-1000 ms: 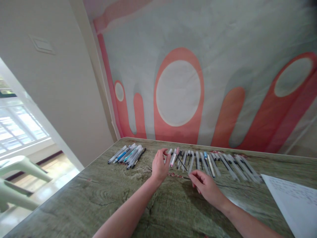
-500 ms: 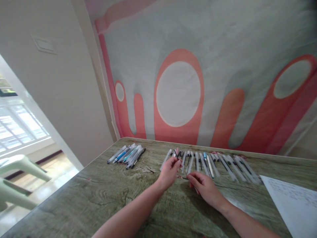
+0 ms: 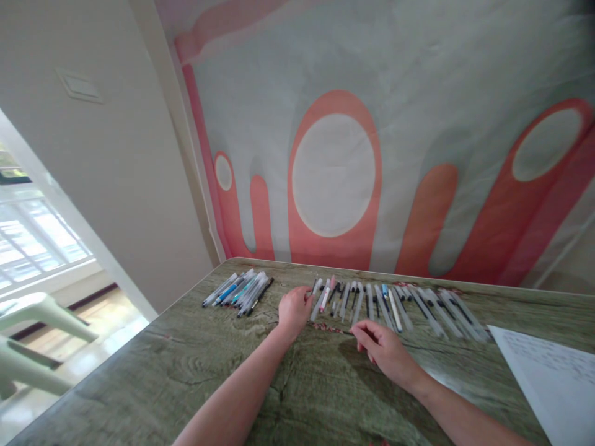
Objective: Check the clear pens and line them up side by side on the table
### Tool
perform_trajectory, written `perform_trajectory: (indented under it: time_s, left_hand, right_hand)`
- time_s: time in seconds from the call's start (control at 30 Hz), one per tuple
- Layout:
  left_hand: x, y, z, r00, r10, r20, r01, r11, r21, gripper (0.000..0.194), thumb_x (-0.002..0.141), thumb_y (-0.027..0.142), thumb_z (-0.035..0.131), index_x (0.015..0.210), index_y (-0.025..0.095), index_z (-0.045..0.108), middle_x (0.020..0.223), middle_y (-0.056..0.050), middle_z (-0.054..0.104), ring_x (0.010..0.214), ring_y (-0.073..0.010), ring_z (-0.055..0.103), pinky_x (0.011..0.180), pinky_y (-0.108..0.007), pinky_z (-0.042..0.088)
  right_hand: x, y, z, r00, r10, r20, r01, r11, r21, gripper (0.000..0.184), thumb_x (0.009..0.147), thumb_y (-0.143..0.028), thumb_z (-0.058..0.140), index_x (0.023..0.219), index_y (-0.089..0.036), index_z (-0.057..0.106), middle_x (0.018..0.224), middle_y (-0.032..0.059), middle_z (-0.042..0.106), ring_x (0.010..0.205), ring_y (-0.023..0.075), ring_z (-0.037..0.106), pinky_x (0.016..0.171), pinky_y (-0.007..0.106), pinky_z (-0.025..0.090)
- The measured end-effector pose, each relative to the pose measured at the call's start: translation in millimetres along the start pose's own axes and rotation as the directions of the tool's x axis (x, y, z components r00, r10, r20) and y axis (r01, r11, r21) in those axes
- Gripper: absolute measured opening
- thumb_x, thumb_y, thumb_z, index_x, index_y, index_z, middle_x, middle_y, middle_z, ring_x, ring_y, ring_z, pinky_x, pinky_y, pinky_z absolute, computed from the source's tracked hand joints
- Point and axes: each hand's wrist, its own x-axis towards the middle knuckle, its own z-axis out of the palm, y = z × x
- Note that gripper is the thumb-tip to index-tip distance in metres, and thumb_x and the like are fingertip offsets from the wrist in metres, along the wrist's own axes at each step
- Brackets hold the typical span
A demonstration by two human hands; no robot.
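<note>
On the wood-patterned table, a row of pens (image 3: pixel 357 303) lies side by side, mostly clear-barrelled with dark, white, pink and blue parts. My left hand (image 3: pixel 296 308) is at the row's left end, fingers pinched around a thin dark piece I cannot make out. My right hand (image 3: pixel 381 347) rests in front of the row, thumb and forefinger closed on the end of a thin reddish patterned cord (image 3: pixel 329 327). From there the cord runs left along the table, towards my left hand. Similar reddish bits show behind the row's right half.
A loose pile of pens (image 3: pixel 242 291) lies to the left on the table (image 3: pixel 186 371). A sheet of paper with handwriting (image 3: pixel 548 378) is at the right. Behind the table stands a wall with red shapes (image 3: pixel 334 248); a pale green stool (image 3: pixel 41 334) is at the lower left.
My left hand has moved left from over the pink pen to the row's left end, uncovering white and pink pens. More of the cord shows. My right hand has stayed in place.
</note>
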Motion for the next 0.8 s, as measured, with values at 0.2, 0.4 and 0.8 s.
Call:
perform_trajectory:
  time_s: [0.2,0.4,0.8]
  left_hand:
    - [-0.3,1.2,-0.7,0.997,0.074,0.012,-0.075,0.996,0.046,0.024,0.081,0.033,0.044,0.095,0.023,0.060,0.090,-0.004,0.062,0.084,-0.0152,0.054,0.074,-0.024,0.036]
    - [-0.5,1.5,2.8,0.993,0.117,0.012,-0.118,0.989,0.088,0.024,0.082,0.032,0.043,0.091,0.022,0.062,0.086,-0.006,0.061,0.083,-0.0163,0.054,0.075,-0.026,0.036]
    - [-7.4,20.1,-8.6,0.984,0.180,-0.013,-0.180,0.972,-0.152,0.024,0.081,0.030,0.043,0.090,0.021,0.063,0.081,-0.004,0.061,0.077,-0.0142,0.053,0.072,-0.025,0.038]
  right_hand:
    - [0.3,-0.4,0.7,1.000,0.015,-0.008,-0.015,1.000,0.007,0.035,0.079,-0.049,0.042,0.081,-0.017,0.057,0.059,-0.0016,0.053,0.040,0.0074,0.040,0.040,0.020,0.030]
    - [-0.1,-0.1,-0.2,1.000,0.006,-0.005,-0.006,1.000,-0.002,0.034,0.080,-0.048,0.042,0.080,-0.017,0.057,0.059,-0.0018,0.053,0.041,0.0072,0.040,0.040,0.020,0.031]
    - [1.2,3.3,0.3,0.999,0.040,-0.021,-0.038,0.995,0.091,0.040,0.077,-0.052,0.045,0.097,-0.017,0.051,0.059,-0.0025,0.054,0.040,0.0076,0.040,0.038,0.020,0.030]
